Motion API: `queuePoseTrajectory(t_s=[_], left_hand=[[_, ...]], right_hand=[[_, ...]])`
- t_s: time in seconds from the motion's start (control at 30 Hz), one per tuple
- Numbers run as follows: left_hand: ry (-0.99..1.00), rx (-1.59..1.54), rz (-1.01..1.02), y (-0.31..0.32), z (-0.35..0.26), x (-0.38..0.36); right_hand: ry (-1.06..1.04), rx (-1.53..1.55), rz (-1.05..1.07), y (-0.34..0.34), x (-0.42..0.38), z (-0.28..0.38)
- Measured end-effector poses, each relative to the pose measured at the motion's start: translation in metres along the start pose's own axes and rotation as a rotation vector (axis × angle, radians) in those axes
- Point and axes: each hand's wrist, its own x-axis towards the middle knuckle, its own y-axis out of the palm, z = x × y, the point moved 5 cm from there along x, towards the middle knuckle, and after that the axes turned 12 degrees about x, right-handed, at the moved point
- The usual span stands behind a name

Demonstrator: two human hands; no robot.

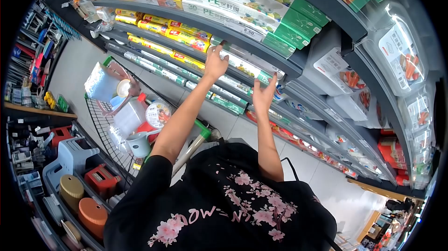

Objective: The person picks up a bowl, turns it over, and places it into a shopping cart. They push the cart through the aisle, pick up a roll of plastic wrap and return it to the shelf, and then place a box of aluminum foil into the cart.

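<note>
My left hand [216, 63] reaches to the left end of a white-and-green roll of cling film [243, 66] on a middle shelf. Its thumb and fingers are closed around that end. At the roll's green right end, my right hand [264, 94] has its thumb and fingers bent around it. The roll lies lengthwise between both hands, at the shelf's front edge. Yellow packaged rolls [186, 40] lie just left of my left hand. Above are stacked long boxes marked PE [224, 3].
A wire shopping cart [100, 120] with a green-ended handle stands at left, holding a white tub, a mug and other goods. Clear plastic packs [336, 62] fill the right shelves. Behind the cart, another shelf holds stools [92, 211] and bins.
</note>
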Motion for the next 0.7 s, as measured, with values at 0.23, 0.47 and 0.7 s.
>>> queuePoseTrajectory(t_s=[0.23,0.47,0.7], left_hand=[[0.076,-0.016,0.152,-0.015,0.009,-0.012],[-0.292,-0.313,0.176,-0.097,0.070,-0.125],[-0.636,-0.321,-0.181,-0.183,0.129,-0.265]], right_hand=[[-0.038,0.049,0.048,0.012,-0.022,0.016],[-0.044,0.116,0.351,0.070,-0.077,0.031],[0.024,0.315,0.970,0.173,-0.179,0.060]])
